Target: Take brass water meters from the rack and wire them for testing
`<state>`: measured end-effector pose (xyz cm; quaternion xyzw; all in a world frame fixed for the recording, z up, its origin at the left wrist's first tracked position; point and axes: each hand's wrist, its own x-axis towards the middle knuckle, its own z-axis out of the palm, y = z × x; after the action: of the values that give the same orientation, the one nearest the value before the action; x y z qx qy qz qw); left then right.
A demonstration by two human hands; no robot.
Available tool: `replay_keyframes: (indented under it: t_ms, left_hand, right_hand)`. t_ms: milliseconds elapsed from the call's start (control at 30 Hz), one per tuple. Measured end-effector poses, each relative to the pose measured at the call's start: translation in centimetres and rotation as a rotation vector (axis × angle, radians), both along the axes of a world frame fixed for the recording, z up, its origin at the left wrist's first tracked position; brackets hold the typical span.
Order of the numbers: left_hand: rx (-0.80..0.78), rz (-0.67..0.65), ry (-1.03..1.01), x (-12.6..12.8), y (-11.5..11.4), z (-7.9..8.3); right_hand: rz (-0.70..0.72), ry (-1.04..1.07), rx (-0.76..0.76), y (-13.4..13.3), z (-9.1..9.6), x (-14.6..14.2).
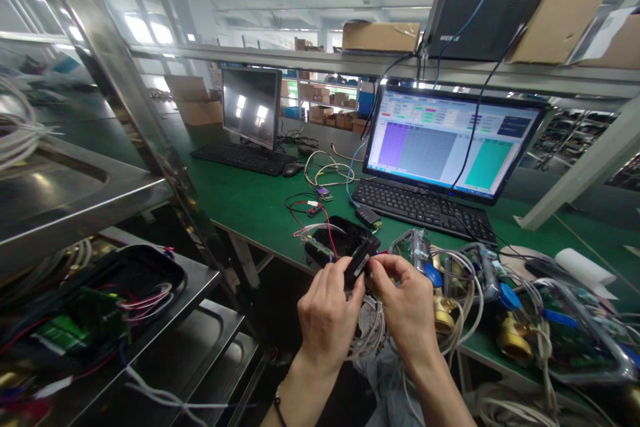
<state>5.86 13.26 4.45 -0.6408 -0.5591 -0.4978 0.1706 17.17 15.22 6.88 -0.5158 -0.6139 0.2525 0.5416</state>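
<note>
Both my hands meet just in front of the green bench edge. My left hand [327, 317] is closed around a small black plastic part [359, 265], thumb on top. My right hand [407, 303] pinches the same part from the right side, fingers curled. A bundle of white wires [369, 333] hangs below and between the hands. Just behind them lies an open black housing [340, 239] with a circuit board and red and white wires inside.
A lit monitor [450, 140] and keyboard [423, 208] stand on the green bench [250, 203]; a dark monitor [251, 105] and keyboard sit further left. Brass-fitted meter units [515, 337] with cables crowd the right. A steel rack [150, 320] at left holds another black housing.
</note>
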Motion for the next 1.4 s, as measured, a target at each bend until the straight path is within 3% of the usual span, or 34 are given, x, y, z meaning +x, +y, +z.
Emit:
replay_keyframes:
  t_ms: [267,533,933,1400]
  left_hand:
    - [0.004,0.004,0.006,0.1,0.0,0.2]
    - [0.011,0.011,0.012,0.4,0.2,0.0]
    - [0.020,0.001,0.007,0.3,0.0,0.2]
    - [0.016,-0.003,-0.007,0.0,-0.1,-0.1]
  right_hand:
    - [-0.161,-0.299,0.240,-0.2,-0.1,-0.1]
    - [-0.162,-0.300,0.129,-0.4,0.5,-0.8]
    - [-0.142,-0.257,0.110,-0.2,0.5,-0.6]
    - [0.018,-0.032,-0.079,0.4,0.3,0.3]
